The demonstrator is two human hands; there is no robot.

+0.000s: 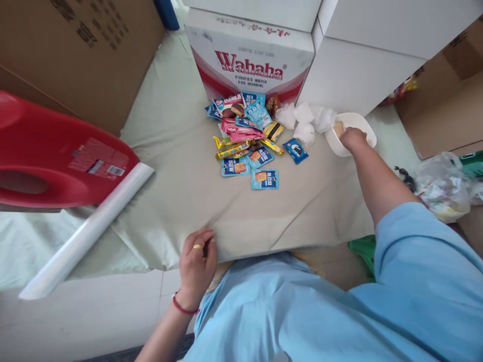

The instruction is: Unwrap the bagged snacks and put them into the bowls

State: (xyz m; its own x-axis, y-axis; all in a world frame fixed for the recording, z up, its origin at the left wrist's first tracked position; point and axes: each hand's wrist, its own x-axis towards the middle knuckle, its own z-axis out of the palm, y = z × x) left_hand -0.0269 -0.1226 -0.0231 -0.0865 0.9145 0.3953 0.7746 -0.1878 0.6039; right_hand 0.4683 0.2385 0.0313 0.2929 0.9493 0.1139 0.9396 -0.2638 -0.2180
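Note:
My right hand [354, 139] reaches into a white plastic bowl [368, 131], its fingers bent down and largely hidden. Beside those fingers lies a small tan item [339, 129] whose kind I cannot make out. My left hand [198, 259], with a gold ring and a red bracelet, rests at the cloth's front edge, fingers curled in and nothing visible in them. Left of the bowl are several crumpled white plastic bags [304, 132]. A heap of wrapped snacks holds pink packets [243, 131], yellow packets [233, 150] and blue sachets [264, 179]. A dark blue packet [296, 151] lies apart.
A Wahaba-style printed water carton, reading "Wahaha" [249, 60], stands behind the snacks beside white boxes [339, 75]. At left are a red jug [60, 151], a roll of clear film [90, 231] and a cardboard box [75, 60]. Filled plastic bags [441, 186] sit at right.

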